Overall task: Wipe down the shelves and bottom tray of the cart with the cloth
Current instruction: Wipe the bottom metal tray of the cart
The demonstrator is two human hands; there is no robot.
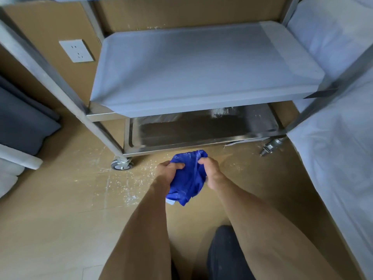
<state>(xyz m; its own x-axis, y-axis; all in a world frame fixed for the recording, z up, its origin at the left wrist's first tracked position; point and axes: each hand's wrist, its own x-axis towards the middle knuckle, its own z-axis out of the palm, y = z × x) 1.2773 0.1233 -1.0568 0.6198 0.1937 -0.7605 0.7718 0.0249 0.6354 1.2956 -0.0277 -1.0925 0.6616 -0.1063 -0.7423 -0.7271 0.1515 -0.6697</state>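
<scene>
A blue cloth (188, 178) is bunched between both my hands, held over the floor just in front of the cart. My left hand (167, 171) grips its left side and my right hand (211, 171) grips its right side. The metal cart has a pale grey middle shelf (201, 65) and, below it, a shiny steel bottom tray (201, 132) with white dust streaks near its back. The tray's front rim lies a short way beyond my knuckles.
White powder is scattered on the brown floor (113, 178) around the cart's front left caster (121, 164). A white bed sheet (339, 138) hangs at the right, a dark cushion (22, 122) lies at the left, and a wall socket (76, 50) sits behind.
</scene>
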